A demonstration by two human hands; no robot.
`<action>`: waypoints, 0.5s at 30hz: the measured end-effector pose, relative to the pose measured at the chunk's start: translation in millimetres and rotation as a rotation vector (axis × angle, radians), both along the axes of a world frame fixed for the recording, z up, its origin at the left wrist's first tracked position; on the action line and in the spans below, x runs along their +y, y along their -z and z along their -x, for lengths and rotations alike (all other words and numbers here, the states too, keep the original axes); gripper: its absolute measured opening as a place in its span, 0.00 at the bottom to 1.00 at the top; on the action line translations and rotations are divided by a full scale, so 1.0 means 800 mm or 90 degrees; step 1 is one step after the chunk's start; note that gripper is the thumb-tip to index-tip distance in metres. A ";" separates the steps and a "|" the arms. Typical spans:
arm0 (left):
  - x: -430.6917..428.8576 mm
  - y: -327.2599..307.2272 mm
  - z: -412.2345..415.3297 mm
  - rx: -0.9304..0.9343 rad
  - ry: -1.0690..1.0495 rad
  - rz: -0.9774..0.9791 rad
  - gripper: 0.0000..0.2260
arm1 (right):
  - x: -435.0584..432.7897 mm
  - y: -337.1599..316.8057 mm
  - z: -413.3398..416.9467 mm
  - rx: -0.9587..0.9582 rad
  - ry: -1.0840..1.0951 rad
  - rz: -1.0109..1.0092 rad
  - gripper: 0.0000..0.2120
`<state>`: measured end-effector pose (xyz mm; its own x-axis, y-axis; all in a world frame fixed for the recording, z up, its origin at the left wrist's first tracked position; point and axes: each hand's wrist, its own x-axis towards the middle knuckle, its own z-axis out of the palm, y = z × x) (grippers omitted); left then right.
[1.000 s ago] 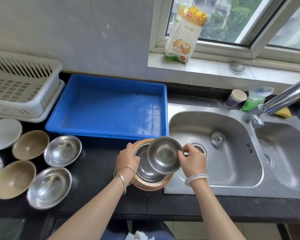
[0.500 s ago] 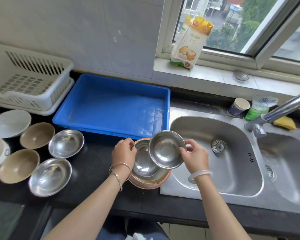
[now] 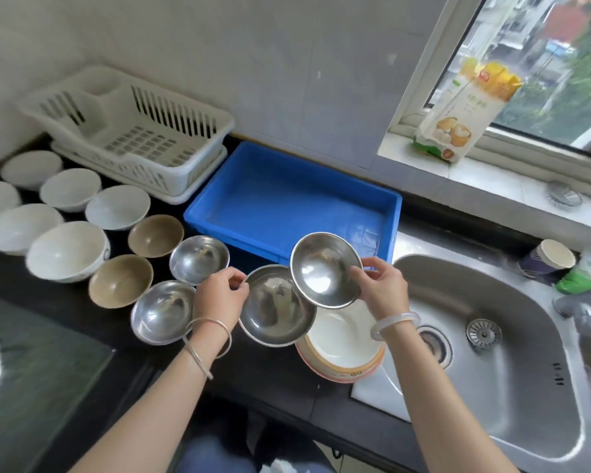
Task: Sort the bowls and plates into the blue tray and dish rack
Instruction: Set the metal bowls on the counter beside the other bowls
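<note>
My left hand [image 3: 220,297] pinches the rim of a steel bowl [image 3: 273,310], lifted off a stack of white plates with orange rims [image 3: 347,349]. My right hand [image 3: 381,290] pinches a second, smaller steel bowl [image 3: 325,269], tilted and held above the first. The blue tray [image 3: 287,203] lies empty just behind my hands. The white dish rack [image 3: 133,131] stands empty at the back left.
On the black counter to the left sit two steel bowls [image 3: 198,259], two tan bowls [image 3: 120,279] and several white bowls [image 3: 65,252]. A steel sink [image 3: 492,336] lies to the right, with a paper cup [image 3: 548,257] behind it and a flour bag [image 3: 464,114] on the sill.
My left hand has lifted the lower steel bowl off the plate stack and drawn it left, baring the white plate. My right hand raised its bowl slightly. The view swung left.
</note>
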<state>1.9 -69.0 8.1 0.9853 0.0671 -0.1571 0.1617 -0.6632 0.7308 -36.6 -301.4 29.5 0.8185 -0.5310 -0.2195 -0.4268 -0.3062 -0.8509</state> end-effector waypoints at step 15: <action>0.081 0.070 0.028 0.130 -0.094 -0.016 0.03 | 0.108 0.086 -0.117 0.276 -0.200 0.149 0.10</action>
